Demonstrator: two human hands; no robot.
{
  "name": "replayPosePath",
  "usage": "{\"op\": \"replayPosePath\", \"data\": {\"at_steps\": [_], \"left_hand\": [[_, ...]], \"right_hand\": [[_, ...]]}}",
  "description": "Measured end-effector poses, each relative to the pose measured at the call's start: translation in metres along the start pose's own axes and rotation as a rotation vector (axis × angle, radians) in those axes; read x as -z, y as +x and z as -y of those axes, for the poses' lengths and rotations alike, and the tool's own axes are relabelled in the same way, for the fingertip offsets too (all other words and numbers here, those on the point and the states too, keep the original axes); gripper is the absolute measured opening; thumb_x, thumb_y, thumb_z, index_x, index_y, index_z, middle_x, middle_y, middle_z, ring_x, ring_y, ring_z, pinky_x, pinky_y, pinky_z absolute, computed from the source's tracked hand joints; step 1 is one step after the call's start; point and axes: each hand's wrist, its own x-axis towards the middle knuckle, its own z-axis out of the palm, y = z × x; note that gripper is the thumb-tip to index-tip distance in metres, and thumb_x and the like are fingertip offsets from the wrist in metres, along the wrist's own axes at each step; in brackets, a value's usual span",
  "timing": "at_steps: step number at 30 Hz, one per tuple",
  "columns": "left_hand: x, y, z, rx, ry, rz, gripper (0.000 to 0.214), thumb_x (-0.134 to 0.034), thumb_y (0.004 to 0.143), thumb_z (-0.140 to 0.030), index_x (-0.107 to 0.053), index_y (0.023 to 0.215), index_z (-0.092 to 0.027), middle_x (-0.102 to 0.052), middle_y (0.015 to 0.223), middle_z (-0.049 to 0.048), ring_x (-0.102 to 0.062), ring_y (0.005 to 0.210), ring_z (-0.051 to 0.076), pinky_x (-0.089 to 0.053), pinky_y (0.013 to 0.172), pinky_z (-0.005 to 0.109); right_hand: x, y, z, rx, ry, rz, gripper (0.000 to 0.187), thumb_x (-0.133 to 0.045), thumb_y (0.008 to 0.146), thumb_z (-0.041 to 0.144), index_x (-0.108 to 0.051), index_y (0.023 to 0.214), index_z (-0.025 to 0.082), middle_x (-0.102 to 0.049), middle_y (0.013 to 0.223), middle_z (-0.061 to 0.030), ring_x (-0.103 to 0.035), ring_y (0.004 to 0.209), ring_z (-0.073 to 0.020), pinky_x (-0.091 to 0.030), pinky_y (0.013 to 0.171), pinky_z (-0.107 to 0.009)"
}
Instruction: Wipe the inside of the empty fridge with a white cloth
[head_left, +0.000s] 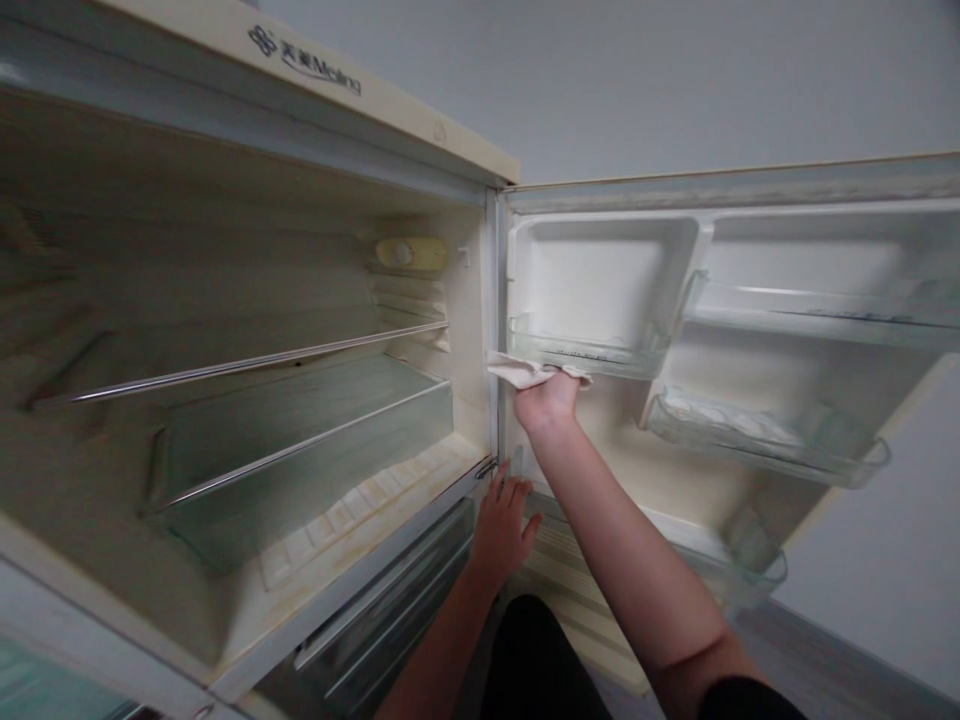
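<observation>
My right hand (549, 398) is closed on a white cloth (523, 371), just under the small clear shelf bin (585, 352) on the inside of the open fridge door (600, 270). Part of the cloth spreads left toward the door's hinge-side edge. Lower down, my left hand (508, 525) has its fingers apart and holds nothing. Its fingertips are near the hinge (486, 468) and the lower hinge-side corner of the door; whether they touch is unclear.
To the left is the open fridge compartment (225, 260), with a glass shelf (255, 365) and a clear drawer (315, 470). More clear door bins (765, 440) line the door at right. Below are a lower compartment's drawers (397, 590) and my dark-clothed knee (536, 660).
</observation>
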Motion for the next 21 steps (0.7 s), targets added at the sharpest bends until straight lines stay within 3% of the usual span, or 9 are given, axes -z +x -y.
{"op": "replayPosePath", "data": {"at_steps": [4, 10, 12, 15, 17, 21], "left_hand": [[0.000, 0.001, 0.003, -0.014, -0.011, -0.008, 0.038, -0.063, 0.087, -0.022, -0.052, 0.123, -0.020, -0.059, 0.126, 0.0115, -0.024, 0.151, 0.033, -0.039, 0.114, 0.055], [0.000, -0.001, 0.003, -0.026, -0.030, -0.020, 0.037, -0.062, 0.088, -0.025, -0.052, 0.123, -0.020, -0.059, 0.126, 0.0113, -0.025, 0.150, 0.034, -0.043, 0.111, 0.053], [0.000, -0.003, 0.002, -0.030, -0.039, -0.030, 0.036, -0.062, 0.089, -0.025, -0.052, 0.124, -0.020, -0.058, 0.126, 0.0107, -0.025, 0.150, 0.033, -0.042, 0.112, 0.053], [0.001, -0.004, 0.005, -0.055, -0.048, -0.037, 0.036, -0.060, 0.089, -0.026, -0.053, 0.123, -0.020, -0.059, 0.126, 0.0107, -0.024, 0.150, 0.033, -0.040, 0.114, 0.053], [0.002, -0.003, 0.009, -0.077, -0.056, -0.039, 0.035, -0.060, 0.089, -0.026, -0.054, 0.123, -0.019, -0.059, 0.125, 0.0118, -0.024, 0.150, 0.033, -0.037, 0.116, 0.053], [-0.003, -0.005, 0.018, -0.078, -0.103, -0.018, 0.040, -0.054, 0.092, -0.026, -0.052, 0.132, -0.018, -0.054, 0.140, 0.0141, -0.021, 0.152, 0.033, -0.033, 0.119, 0.054]], "right_hand": [[0.025, -0.026, 0.030, -0.184, 0.246, 0.106, 0.047, -0.025, 0.091, 0.050, -0.064, 0.096, 0.026, -0.072, 0.090, -0.0070, -0.068, 0.097, -0.0226, -0.055, 0.092, -0.049], [0.063, -0.063, 0.058, -0.082, 0.236, 0.173, 0.035, -0.033, 0.095, 0.035, -0.066, 0.100, 0.027, -0.073, 0.099, -0.0038, -0.068, 0.105, -0.0204, -0.055, 0.095, -0.052], [0.083, -0.078, 0.050, -0.048, 0.206, 0.114, 0.033, -0.038, 0.095, 0.040, -0.068, 0.102, 0.028, -0.073, 0.107, -0.0032, -0.068, 0.107, -0.0208, -0.055, 0.096, -0.050], [0.122, -0.110, 0.020, -0.081, 0.089, -0.134, 0.028, -0.055, 0.088, 0.046, -0.072, 0.101, 0.028, -0.073, 0.108, -0.0010, -0.069, 0.102, -0.0210, -0.056, 0.097, -0.046], [0.149, -0.138, -0.005, -0.307, -0.127, -0.224, 0.031, -0.070, 0.080, 0.048, -0.075, 0.101, 0.025, -0.074, 0.108, -0.0012, -0.069, 0.104, -0.0212, -0.051, 0.105, -0.040], [0.182, -0.201, -0.048, -0.512, -0.265, -0.220, 0.051, -0.082, 0.070, 0.052, -0.076, 0.107, 0.016, -0.073, 0.116, -0.0079, -0.065, 0.114, -0.0257, -0.041, 0.114, -0.038]]}}
